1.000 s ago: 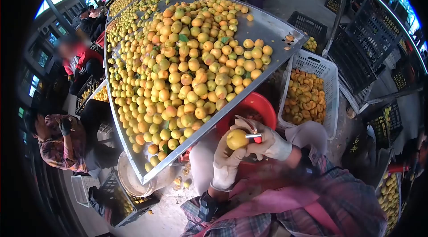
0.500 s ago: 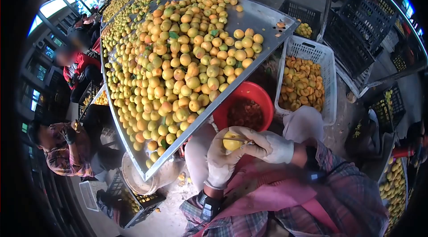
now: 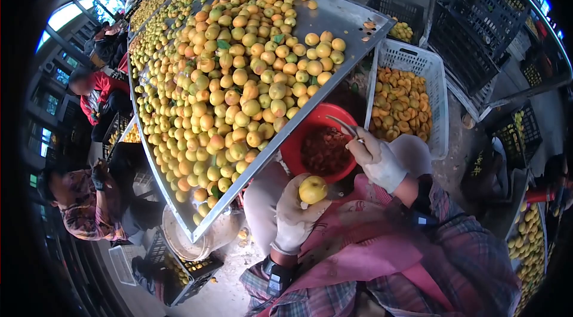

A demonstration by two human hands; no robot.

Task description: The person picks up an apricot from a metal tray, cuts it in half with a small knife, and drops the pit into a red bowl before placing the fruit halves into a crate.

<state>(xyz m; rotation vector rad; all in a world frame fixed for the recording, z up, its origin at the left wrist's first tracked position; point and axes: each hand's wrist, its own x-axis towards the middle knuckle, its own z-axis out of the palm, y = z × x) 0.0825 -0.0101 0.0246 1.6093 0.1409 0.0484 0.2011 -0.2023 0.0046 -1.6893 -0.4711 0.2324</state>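
My left hand [image 3: 296, 214], in a pale glove, is closed around a whole yellow apricot [image 3: 313, 190], which rests at its fingertips above my lap. To the right, my gloved right hand [image 3: 382, 166] grips a thin curved knife [image 3: 342, 125]; its handle is mostly hidden in the fingers. The blade points up and left over a red basin [image 3: 290, 148] holding dark reddish-brown bits that look like fruit pits. Ahead of both hands, a metal-edged table [image 3: 353, 9] carries a large heap of apricots [image 3: 239, 84].
Right of the basin stands a white crate [image 3: 440, 87] of split apricots [image 3: 400, 105]. Black crates [image 3: 462, 48] are stacked farther right. A pale bucket [image 3: 179, 236] sits under the table's near corner. Co-workers sit at the left, one in a plaid shirt [image 3: 83, 212], and along the far end.
My hands have moved apart: the right one with the knife has gone up and right toward the basin's edge. The left still holds the apricot, now more exposed. The view has shifted slightly.
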